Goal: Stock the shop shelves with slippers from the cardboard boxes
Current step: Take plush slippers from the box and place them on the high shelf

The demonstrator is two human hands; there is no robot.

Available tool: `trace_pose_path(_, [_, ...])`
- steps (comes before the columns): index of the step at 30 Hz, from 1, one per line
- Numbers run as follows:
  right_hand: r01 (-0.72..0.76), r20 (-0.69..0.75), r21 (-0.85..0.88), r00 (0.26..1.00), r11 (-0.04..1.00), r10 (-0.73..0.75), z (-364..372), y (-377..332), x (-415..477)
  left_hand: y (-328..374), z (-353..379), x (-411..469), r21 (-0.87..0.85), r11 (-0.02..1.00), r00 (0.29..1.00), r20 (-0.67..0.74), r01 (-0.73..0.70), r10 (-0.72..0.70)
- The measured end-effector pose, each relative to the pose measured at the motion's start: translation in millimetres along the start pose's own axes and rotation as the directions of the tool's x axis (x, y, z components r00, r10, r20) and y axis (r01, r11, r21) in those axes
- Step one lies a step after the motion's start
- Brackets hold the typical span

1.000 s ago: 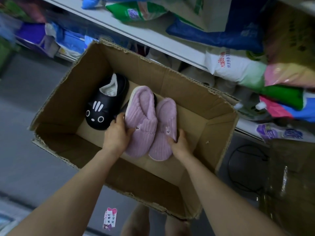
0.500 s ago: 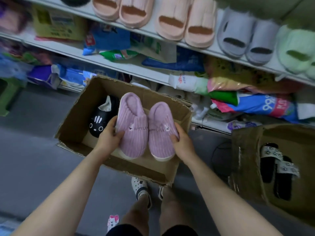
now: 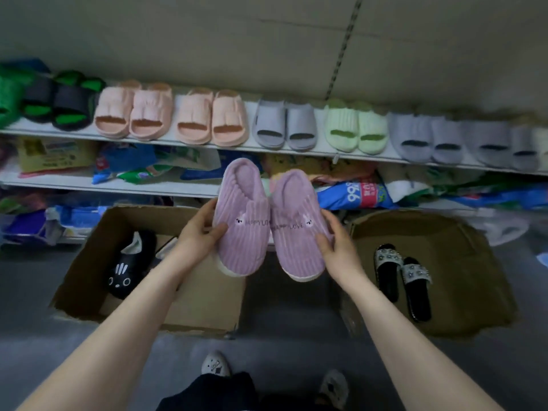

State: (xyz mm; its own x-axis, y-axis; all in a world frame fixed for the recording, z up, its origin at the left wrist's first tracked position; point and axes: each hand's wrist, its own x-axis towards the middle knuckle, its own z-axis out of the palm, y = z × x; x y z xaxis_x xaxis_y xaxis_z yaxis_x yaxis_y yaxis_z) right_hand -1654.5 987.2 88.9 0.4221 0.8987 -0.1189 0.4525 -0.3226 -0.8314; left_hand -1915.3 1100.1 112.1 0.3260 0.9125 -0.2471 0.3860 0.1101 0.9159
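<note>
My left hand [image 3: 197, 232] grips 1 purple slipper [image 3: 241, 232] by its side, my right hand [image 3: 336, 247] the other purple slipper [image 3: 296, 241] (the 2 touch, toes toward me). Earlier they hung over the cardboard box [image 3: 86, 262]; now they are raised, just below the top shelf [image 3: 175, 134].

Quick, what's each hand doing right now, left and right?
Left hand: grips the left-side purple corduroy plush slipper.
Right hand: grips the right-side purple corduroy plush slipper.
</note>
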Motion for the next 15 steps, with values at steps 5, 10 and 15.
trace_pose_path(5, [0.054, -0.124, -0.029, 0.991, 0.998, -0.057, -125.4, 21.0, 5.0, 78.2, 90.2, -0.9, -0.014, 0.993, 0.992, 0.036, -0.12, 0.12])
trace_pose_path(10, [0.168, -0.261, -0.059, 0.949, 0.984, -0.177, -250.3, 32.7, 5.6, 159.1, 182.3, -4.1, 0.022, 0.954, 0.954, 0.054, -0.298, 0.296])
trace_pose_path(15, [0.237, -0.376, -0.101, 0.89, 0.966, -0.257, -352.4, 29.0, 13.9, 237.9, 235.9, 4.4, -0.008, 0.911, 0.907, 0.088, -0.412, 0.411])
